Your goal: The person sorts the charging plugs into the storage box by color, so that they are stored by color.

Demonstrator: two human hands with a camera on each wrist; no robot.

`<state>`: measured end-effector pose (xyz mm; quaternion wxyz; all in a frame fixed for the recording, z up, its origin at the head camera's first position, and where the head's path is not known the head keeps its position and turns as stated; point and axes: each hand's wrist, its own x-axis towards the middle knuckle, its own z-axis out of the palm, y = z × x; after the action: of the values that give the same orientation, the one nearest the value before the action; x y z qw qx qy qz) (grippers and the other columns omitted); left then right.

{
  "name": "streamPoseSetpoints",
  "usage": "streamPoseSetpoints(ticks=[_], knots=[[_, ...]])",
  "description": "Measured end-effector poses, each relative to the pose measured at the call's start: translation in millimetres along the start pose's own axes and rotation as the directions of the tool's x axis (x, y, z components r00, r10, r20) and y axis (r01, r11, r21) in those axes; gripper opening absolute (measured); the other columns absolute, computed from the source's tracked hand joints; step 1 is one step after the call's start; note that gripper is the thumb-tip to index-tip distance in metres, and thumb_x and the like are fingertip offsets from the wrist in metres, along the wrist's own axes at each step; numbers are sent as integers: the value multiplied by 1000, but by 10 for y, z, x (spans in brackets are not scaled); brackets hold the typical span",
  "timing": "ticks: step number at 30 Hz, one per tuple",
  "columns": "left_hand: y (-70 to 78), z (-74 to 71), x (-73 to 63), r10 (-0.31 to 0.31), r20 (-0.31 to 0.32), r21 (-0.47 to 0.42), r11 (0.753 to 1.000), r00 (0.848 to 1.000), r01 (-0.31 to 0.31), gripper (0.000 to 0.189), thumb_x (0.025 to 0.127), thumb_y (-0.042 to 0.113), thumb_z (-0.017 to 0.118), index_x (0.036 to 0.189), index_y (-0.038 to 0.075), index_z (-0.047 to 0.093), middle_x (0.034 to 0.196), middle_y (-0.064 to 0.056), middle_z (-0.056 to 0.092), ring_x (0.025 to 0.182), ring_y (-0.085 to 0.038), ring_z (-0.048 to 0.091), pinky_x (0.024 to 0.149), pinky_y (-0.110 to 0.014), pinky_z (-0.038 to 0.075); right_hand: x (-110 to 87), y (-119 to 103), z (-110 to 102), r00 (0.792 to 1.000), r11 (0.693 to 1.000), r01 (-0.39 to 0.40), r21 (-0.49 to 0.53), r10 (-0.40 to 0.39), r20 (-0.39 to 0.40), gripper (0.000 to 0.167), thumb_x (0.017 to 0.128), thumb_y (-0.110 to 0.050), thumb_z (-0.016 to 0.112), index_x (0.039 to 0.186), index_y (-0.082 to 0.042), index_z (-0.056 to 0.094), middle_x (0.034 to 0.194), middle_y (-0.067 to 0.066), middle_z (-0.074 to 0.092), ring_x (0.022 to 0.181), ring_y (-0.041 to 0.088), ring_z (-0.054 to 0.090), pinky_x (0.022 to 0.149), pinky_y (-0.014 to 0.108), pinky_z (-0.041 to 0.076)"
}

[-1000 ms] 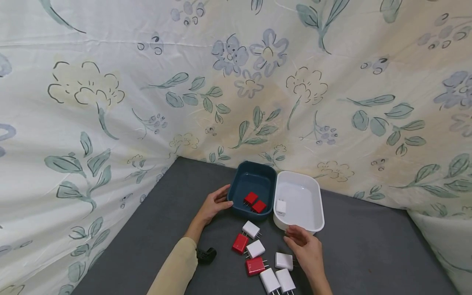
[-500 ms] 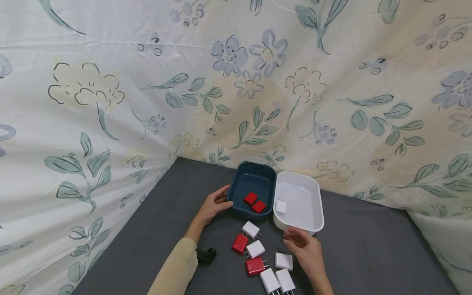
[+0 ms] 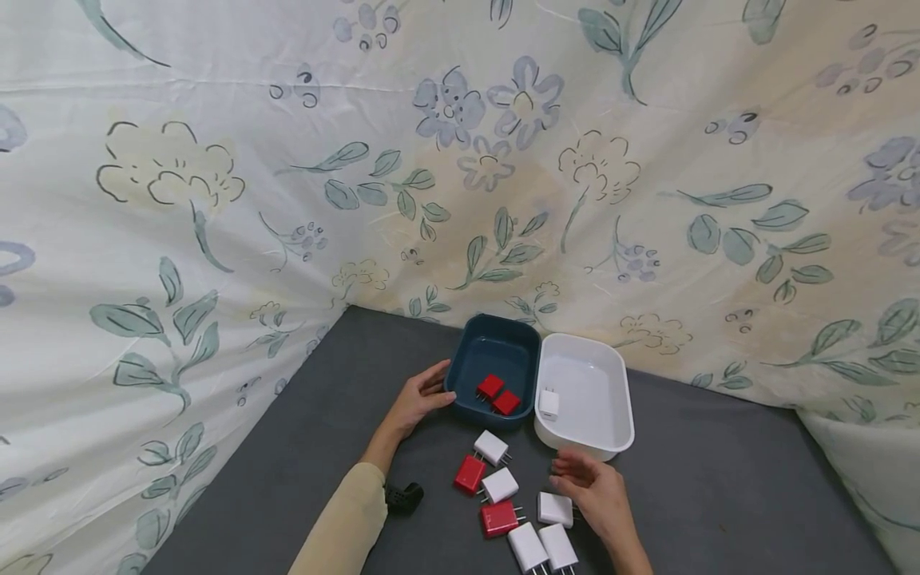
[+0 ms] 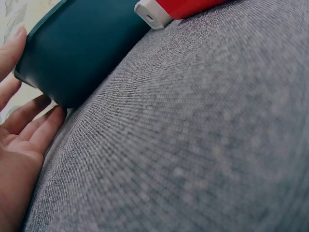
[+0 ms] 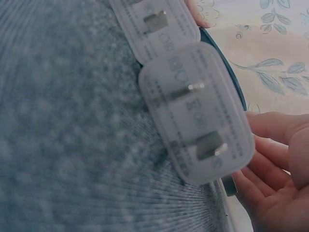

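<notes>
My left hand [image 3: 417,402] rests at the left side of a dark teal bin [image 3: 497,351], fingers loosely spread and touching its wall. Two red charger plugs [image 3: 506,402] lie inside that bin. Beside it stands a white bin [image 3: 591,391] with one white charger plug [image 3: 549,404] in it. Just in front of the white bin, my right hand [image 3: 595,489] hovers with relaxed fingers and nothing visible in its grasp. Near it lies a white charger [image 3: 555,509]. In the right wrist view, the prongs of a white charger [image 5: 198,113] face the camera.
Several loose white chargers [image 3: 528,548] and two red chargers, one nearer the bins [image 3: 469,474] and one lower [image 3: 499,519], lie on the dark grey tabletop [image 3: 719,463]. A black strap-like object [image 3: 404,499] sits by the left wrist. Floral cloth [image 3: 503,200] hangs behind.
My right hand has drawn back slightly from the white bin's front edge. The left hand, bins and chargers stay in place; the head view shifts only a little.
</notes>
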<state>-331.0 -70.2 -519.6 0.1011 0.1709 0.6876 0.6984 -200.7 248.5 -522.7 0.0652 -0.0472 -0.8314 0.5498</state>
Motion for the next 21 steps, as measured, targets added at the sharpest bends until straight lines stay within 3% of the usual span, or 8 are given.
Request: streamPoseSetpoints(ticks=[13,21], knots=[[-6,15,-7,-5,-4,-11,1000,1000,5,73,89,13,71,152,7,34,152,-25,37,137,-40,42,102,-37,49,-17,12,1,994,997,-48,-63,53,94,42,65,5,84,105,1,71,94,11,74,82,11,70,71,19,55],[2,13,-8,-8,-9,-20,1000,1000,8,74,89,14,72,151,7,34,152,-25,38,136,-40,43,100,-37,50,1,42,-57,980,999,-15,-52,25,199,46,67,2,84,110,4,68,99,15,73,84,12,70,73,19,55]])
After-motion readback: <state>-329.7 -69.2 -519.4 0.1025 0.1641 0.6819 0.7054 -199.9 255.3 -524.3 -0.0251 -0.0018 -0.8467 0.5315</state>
